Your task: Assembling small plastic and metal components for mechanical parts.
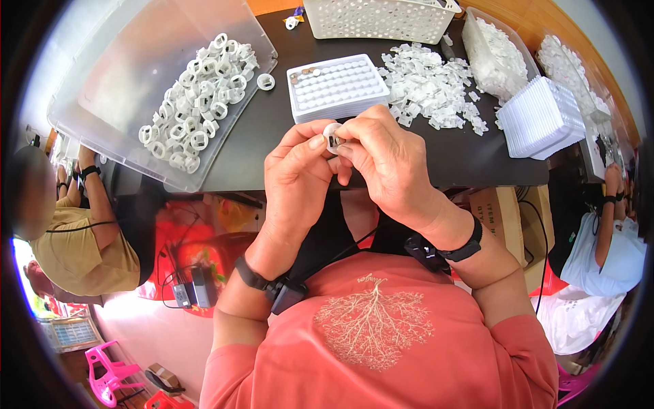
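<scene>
Just in front of the table edge, my left hand pinches a small round white plastic piece with a dark slot in it. My right hand is closed on the same piece from the other side, thumb and forefinger pressed to it. The fingers cover much of it. Right behind my hands stands a stack of white dimpled trays; the top one holds a few small brown and white round pieces in its far left corner.
To the left, a clear plastic bin holds many white rings. A pile of small translucent parts lies right of the trays. Beyond are a white basket, a filled tub and stacked clear trays. People sit at both sides.
</scene>
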### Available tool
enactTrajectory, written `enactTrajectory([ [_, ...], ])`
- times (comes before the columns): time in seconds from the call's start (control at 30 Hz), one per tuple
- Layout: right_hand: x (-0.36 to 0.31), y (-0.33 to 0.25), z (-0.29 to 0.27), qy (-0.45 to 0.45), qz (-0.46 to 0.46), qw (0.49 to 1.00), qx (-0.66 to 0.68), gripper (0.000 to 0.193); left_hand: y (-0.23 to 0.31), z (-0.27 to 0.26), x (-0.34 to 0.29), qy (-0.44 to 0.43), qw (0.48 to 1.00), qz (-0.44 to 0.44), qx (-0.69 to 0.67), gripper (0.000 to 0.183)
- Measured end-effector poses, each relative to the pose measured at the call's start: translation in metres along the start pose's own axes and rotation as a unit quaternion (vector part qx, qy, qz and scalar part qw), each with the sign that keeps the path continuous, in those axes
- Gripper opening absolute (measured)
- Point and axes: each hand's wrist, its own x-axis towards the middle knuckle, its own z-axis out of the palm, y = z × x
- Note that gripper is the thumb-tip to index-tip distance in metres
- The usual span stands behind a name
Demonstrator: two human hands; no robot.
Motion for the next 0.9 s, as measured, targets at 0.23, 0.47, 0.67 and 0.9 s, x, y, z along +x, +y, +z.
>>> enactTrajectory([
  [0.23,-0.004,0.005,0.005,0.0,0.003,1.0,0.005,0.015,-0.006,-0.003,-0.002,0.018,1.0,0.0,0.023,0.031],
  [0.47,-0.009,0.009,0.005,-0.009,0.023,1.0,0.01,0.013,-0.01,-0.006,-0.003,0.018,0.999,-0.003,0.028,0.031],
  [0.67,-0.005,0.01,0.0,-0.025,0.024,0.999,-0.005,0.013,-0.008,-0.006,-0.002,0.001,1.0,-0.018,0.005,0.025],
  [0.9,-0.001,0.011,-0.007,-0.071,0.154,0.973,0.159,0.009,-0.01,-0.005,-0.003,0.022,0.999,-0.014,0.038,0.032],
])
